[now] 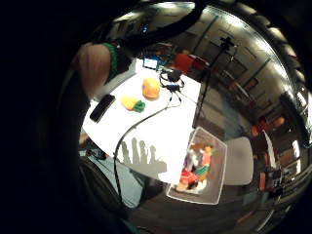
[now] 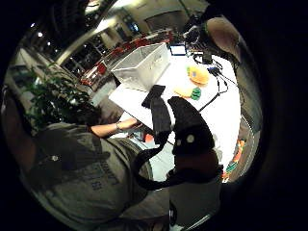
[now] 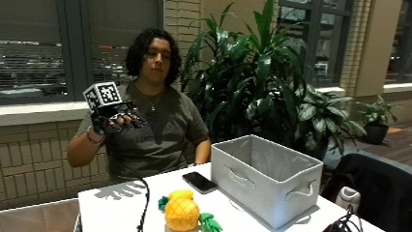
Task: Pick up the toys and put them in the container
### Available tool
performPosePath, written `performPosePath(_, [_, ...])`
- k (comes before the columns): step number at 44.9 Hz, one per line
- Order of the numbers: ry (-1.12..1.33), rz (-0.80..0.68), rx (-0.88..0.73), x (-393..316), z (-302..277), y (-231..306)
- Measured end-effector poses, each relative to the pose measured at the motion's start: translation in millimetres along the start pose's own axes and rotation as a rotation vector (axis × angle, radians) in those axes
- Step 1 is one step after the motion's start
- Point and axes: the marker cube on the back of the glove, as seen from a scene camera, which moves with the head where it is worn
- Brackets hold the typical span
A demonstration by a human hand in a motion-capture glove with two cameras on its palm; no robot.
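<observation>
My gloved right hand (image 3: 116, 118) is raised at shoulder height above the near end of the white table (image 3: 116, 208), fingers (image 2: 190, 127) spread and holding nothing. Its shadow (image 1: 141, 156) falls on the tabletop. A yellow pineapple toy (image 3: 182, 215) with green leaves stands near the table's front edge. A smaller yellow and green toy (image 3: 175, 195) lies just behind it. Both also show in the palm views, the pineapple toy (image 1: 151, 88) beside the smaller toy (image 1: 132, 103). A grey fabric container (image 3: 264, 179) stands open on the table to their right.
A black phone (image 3: 199, 182) lies between the toys and the grey container. A clear bin (image 1: 200, 165) holding several colourful toys sits low beside the table's end. A black cable (image 3: 145, 203) runs across the tabletop. Large plants stand behind the table.
</observation>
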Motion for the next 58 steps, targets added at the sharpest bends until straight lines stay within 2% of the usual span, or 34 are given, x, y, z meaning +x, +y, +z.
performPosePath(14, [-0.08, 0.029, -0.09, 12, 30, -24])
performPosePath(23, [-0.165, 0.104, -0.163, 38, 68, -89])
performPosePath(27, [-0.153, 0.155, -0.181, 45, 107, -128])
performPosePath(33, [-0.107, 0.208, -0.308, 54, 187, -183])
performPosePath(40, [0.046, 0.249, -0.416, 66, 272, -208])
performPosePath(44, [0.118, 0.232, -0.313, 70, 299, -209])
performPosePath(49, [0.142, 0.187, -0.105, 75, 289, -218])
performPosePath(54, [0.081, 0.158, 0.036, 66, 249, -225])
performPosePath(58, [-0.021, 0.089, 0.209, 23, 185, -234])
